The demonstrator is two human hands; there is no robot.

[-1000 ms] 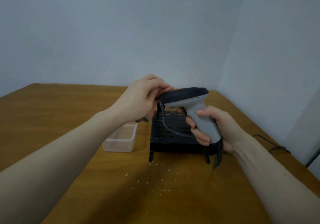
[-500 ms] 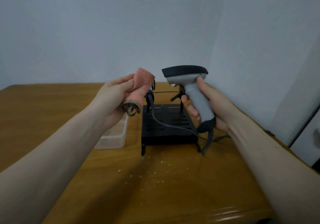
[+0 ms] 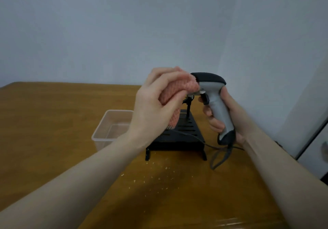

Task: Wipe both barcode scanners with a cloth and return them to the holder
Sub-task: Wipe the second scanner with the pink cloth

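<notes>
Grey-and-black barcode scanner, handle upright in the curled right hand, head pointing toward the left hand, which grips a pink cloth against its nose; black holder just beyond both hands.

Grey-and-black handheld barcode scanner against pink waffle-weave cloth, above black slotted metal holder.

Scanner upright, held off the table – black cap on top, grey pistol grip below, black base with a dark cable trailing down to the tabletop; nose points left, touching the cloth. Cloth bunched, pink with a checked edge hanging at the bottom – pressed on the scanner's front end. Holder sits on the wooden table, slotted black platform on short legs, thin black post rising at its back. Second scanner hidden, cannot tell where.
</notes>
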